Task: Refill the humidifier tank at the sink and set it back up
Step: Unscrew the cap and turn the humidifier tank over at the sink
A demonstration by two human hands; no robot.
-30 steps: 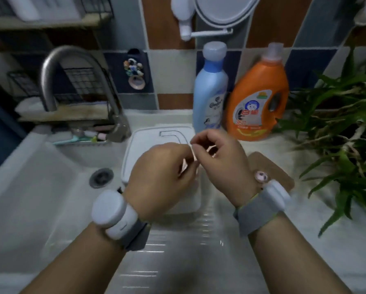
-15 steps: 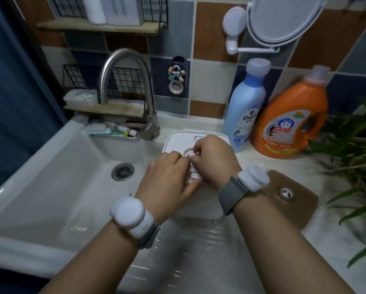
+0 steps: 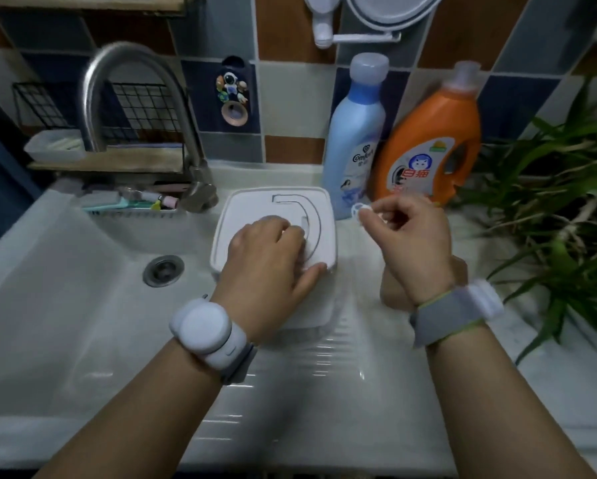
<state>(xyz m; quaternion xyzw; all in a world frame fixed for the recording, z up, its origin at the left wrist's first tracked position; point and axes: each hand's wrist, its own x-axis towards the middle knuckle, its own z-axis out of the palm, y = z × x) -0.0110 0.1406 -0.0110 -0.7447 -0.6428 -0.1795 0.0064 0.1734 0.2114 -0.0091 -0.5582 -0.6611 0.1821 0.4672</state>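
Now that the hands have split apart, looks like the small white cap (image 3: 358, 211) is off: half a second ago both were bunched together on top of the tank (image 3: 276, 233), and now the right hand (image 3: 409, 236) has swung out to the right, pinching the cap in its fingertips. Left hand (image 3: 269, 261) lies flat on the lid, fingers loose, just steadying it. Tank's sitting on the ridged ledge right of the sink (image 3: 65, 271), near the faucet (image 3: 134, 108). My guess is the fill hole's open, so water's next.
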